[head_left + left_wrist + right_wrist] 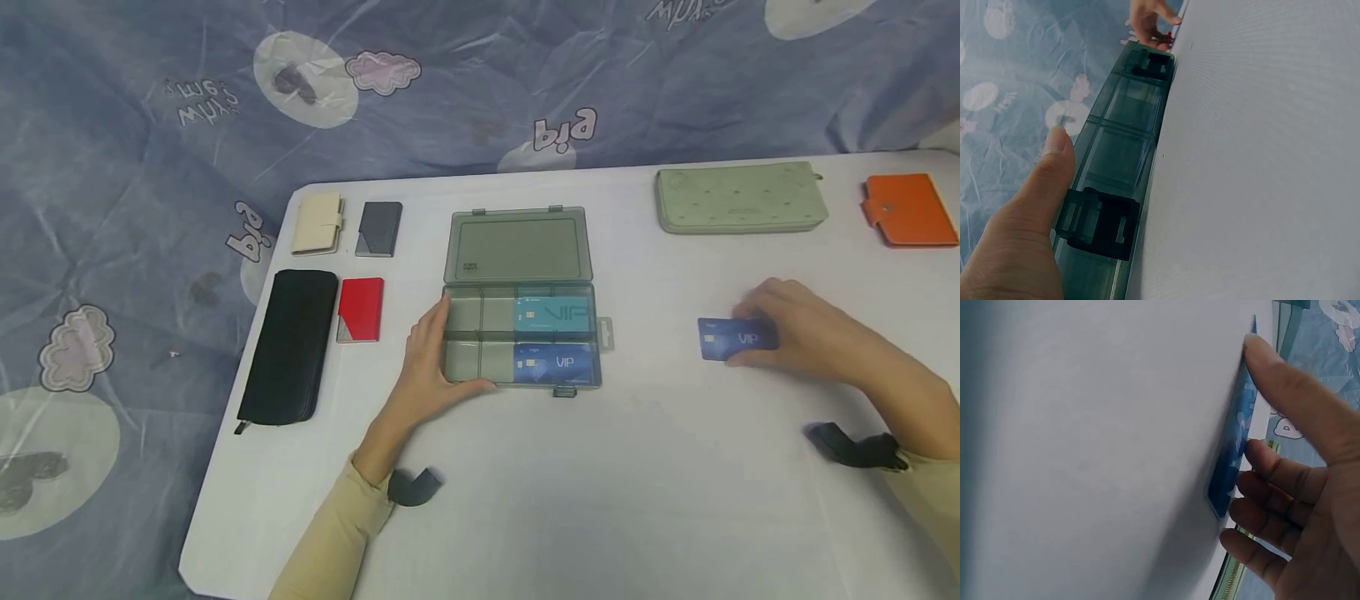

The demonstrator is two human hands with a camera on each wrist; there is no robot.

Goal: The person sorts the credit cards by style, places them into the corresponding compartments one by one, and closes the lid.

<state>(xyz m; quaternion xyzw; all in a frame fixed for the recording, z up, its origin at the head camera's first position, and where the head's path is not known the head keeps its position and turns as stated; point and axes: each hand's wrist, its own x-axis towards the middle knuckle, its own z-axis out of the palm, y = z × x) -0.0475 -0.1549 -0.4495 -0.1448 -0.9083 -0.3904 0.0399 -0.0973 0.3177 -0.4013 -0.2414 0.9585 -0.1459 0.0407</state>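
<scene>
A translucent grey-green compartment box (498, 337) lies on the table with its lid (517, 246) folded back. In its right-hand compartments are a teal VIP card (551, 314) above and a blue VIP card (552, 363) below. My left hand (427, 354) rests at the box's left end, straight fingers along the side and thumb stretched along the front edge. Well to the right of the box, my right hand (787, 329) pinches another blue VIP card (735, 337) at its right end. In the right wrist view, that card (1235, 437) is tilted close over the white surface.
Left of the box lie a cream card holder (317, 222), a grey card case (378, 229), a red card case (361, 309) and a black zip wallet (288, 346). A green wallet (742, 198) and an orange card holder (911, 210) lie at the back right.
</scene>
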